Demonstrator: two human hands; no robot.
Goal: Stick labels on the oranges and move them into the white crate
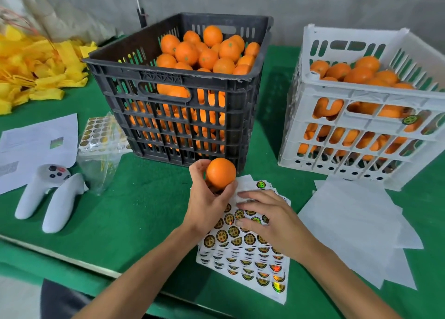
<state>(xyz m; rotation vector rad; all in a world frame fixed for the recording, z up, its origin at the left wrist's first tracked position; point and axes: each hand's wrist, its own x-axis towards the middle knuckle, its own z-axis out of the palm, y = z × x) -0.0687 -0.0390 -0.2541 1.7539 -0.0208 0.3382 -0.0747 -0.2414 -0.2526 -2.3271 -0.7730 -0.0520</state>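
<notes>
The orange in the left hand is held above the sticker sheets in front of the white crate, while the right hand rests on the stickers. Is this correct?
One detail is wrong. The head view shows the orange in the left hand in front of the black crate, not the white crate, which stands further right. The right hand does rest on the sticker sheets.

On the worktop (134, 208), the full crate (178, 116) stands at the back centre, and the second crate (361, 135) is to its right. The label sheets (243, 253) lie in front, between them. The two controllers (48, 196) lie at the front left, on the papers (36, 140).
</notes>
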